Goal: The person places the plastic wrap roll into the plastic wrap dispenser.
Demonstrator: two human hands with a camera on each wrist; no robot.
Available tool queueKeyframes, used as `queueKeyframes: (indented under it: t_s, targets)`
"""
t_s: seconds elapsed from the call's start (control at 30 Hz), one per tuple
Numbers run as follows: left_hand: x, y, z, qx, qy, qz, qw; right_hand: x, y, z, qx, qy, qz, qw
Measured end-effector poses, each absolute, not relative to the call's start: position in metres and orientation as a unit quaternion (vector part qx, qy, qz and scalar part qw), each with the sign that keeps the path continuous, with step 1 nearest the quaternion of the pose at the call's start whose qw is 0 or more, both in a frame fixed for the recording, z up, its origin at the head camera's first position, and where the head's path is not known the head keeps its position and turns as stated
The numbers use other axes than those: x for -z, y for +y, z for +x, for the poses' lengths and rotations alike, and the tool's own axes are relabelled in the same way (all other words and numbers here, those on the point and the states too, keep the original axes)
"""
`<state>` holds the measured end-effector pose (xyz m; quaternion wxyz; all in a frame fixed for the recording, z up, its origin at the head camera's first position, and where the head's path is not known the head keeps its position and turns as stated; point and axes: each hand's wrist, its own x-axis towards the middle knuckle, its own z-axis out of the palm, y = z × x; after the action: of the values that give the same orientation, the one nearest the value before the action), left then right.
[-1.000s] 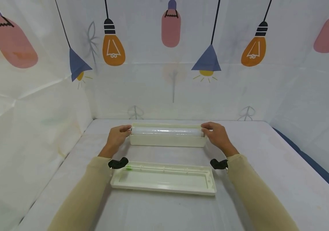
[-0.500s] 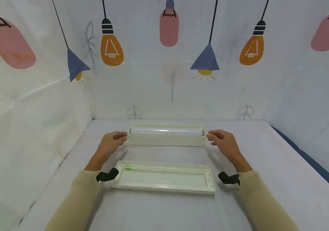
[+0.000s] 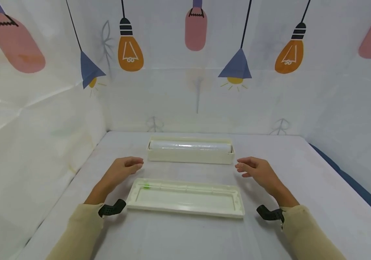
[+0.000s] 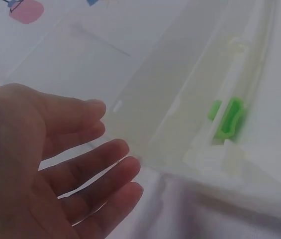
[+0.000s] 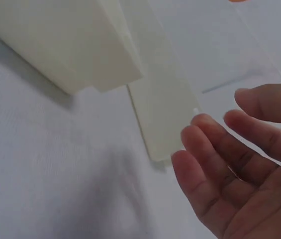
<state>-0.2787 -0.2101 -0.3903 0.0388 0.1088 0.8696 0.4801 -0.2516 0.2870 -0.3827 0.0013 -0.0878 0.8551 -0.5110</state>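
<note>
A cream box [image 3: 190, 156] holding a roll of clear film [image 3: 190, 146] lies crosswise at the middle of the white table. Nearer me lies its cream lid [image 3: 185, 198], inner side up, with a small green slider [image 3: 146, 186] [image 4: 228, 118] at its left end. My left hand [image 3: 120, 170] [image 4: 55, 164] hovers open off the lid's left far corner, fingers relaxed, holding nothing. My right hand [image 3: 257, 171] [image 5: 239, 169] hovers open off the lid's right far corner, also empty, close to the box's right end [image 5: 162, 109].
White sheet walls printed with lamps and bulbs [image 3: 130, 50] close off the back and both sides. The table [image 3: 185, 238] drops off to a dark floor strip [image 3: 357, 187] at the right. Black wrist mounts [image 3: 111, 209] sit on both beige sleeves.
Both hands have let go of the film roll's ends and drawn back toward me, down to the lid's far corners. The roll stays in the box.
</note>
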Motion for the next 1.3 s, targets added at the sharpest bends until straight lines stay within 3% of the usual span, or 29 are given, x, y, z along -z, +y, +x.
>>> queueKeyframes:
  t_s: [0.27,0.63,0.93,1.3]
  targets:
    - [0.399,-0.222,-0.273,-0.494,0.854,0.124,0.109,0.39,0.294,-0.236,0.506,0.853,-0.099,0.083]
    - [0.397,-0.219,-0.274,-0.46,0.863,0.155,0.137,0.388,0.302,-0.231,0.483,0.848,-0.154,0.158]
    - [0.403,-0.225,-0.272,-0.456,0.861,0.169,0.149,0.392,0.297,-0.228,0.452,0.856,-0.179,0.175]
    - [0.402,-0.228,-0.274,-0.422,0.877,0.183,0.14,0.388,0.291,-0.226,0.408,0.877,-0.204,0.154]
